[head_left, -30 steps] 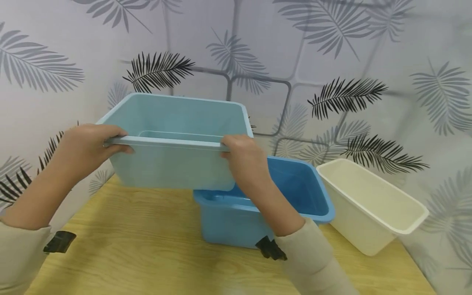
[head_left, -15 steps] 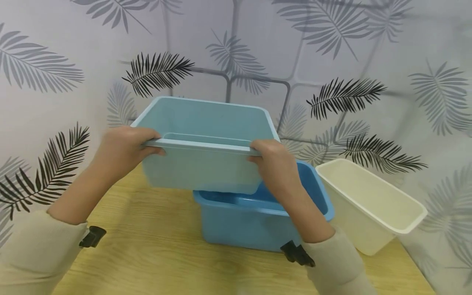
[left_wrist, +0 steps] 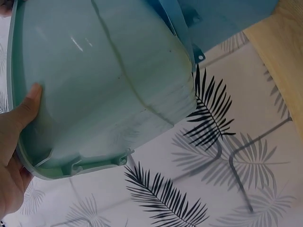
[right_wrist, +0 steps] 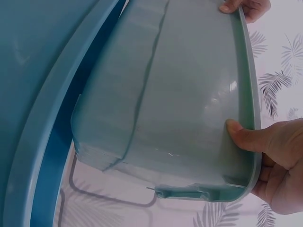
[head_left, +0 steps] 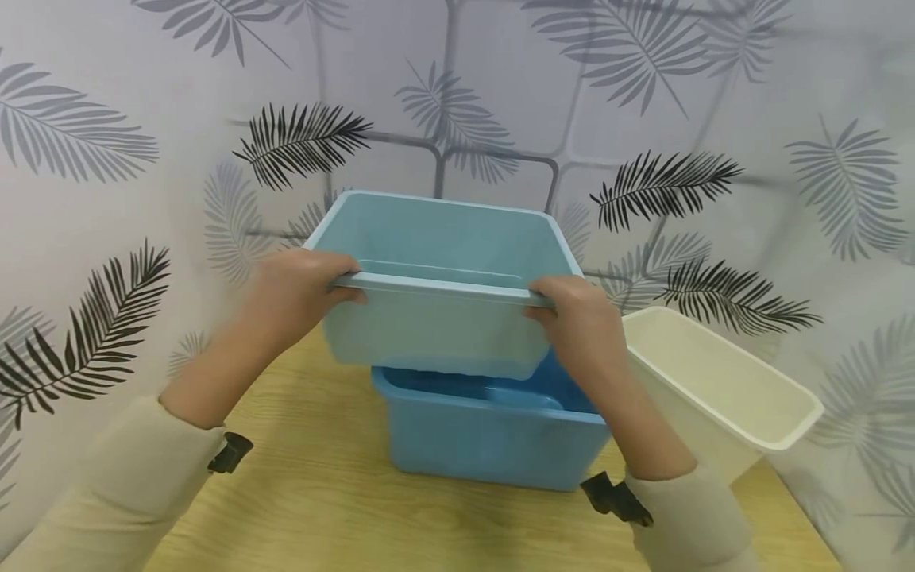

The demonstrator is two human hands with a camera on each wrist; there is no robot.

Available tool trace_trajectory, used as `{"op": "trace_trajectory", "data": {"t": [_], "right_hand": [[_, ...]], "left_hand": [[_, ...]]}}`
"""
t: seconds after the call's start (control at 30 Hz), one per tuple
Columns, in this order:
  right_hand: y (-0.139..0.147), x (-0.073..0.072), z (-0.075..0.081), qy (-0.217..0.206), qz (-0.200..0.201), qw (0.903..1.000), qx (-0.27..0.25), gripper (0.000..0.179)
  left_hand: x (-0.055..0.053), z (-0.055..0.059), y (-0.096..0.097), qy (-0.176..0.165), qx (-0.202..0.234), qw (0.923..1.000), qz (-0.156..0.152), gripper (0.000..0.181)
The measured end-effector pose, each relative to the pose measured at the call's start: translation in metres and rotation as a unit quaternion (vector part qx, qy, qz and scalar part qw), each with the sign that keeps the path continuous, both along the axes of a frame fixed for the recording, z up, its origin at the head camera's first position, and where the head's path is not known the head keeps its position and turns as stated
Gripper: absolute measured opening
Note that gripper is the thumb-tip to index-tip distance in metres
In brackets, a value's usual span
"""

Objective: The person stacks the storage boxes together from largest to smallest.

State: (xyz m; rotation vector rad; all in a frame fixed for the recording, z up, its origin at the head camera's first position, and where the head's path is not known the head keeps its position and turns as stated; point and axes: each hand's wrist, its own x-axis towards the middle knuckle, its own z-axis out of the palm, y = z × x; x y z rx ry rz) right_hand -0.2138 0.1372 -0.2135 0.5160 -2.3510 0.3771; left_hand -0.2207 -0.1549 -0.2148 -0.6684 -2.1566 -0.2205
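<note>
A pale blue-green plastic bin (head_left: 436, 326) is held up over a darker blue bin (head_left: 493, 445), tilted slightly, its base overlapping the blue bin's opening in the head view. My left hand (head_left: 303, 286) grips the near rim at its left corner, and my right hand (head_left: 579, 318) grips the same rim at the right corner. In the left wrist view the left thumb (left_wrist: 32, 100) presses the outer wall below the rim. The right wrist view shows the right thumb (right_wrist: 244, 136) pressed likewise. Whether the two bins touch cannot be told.
A cream bin (head_left: 722, 381) stands at an angle to the right of the blue one. All this is on a yellow wood-grain table (head_left: 343, 508). Close behind rises a wall (head_left: 493, 71) with a leaf pattern.
Both hands have carried the pale blue-green bin to the right, from the left side to above the blue bin. The blue and cream bins have stayed in place.
</note>
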Motion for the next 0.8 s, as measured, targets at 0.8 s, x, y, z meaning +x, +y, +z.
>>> {"op": "trace_trajectory", "data": {"t": [0.8], "right_hand": [[0.058,0.010,-0.001,0.009,-0.015,0.9998,-0.003,0.019]], "left_hand": [[-0.011,-0.006,0.059,0.001,0.006,0.9988,-0.049,0.024]]}}
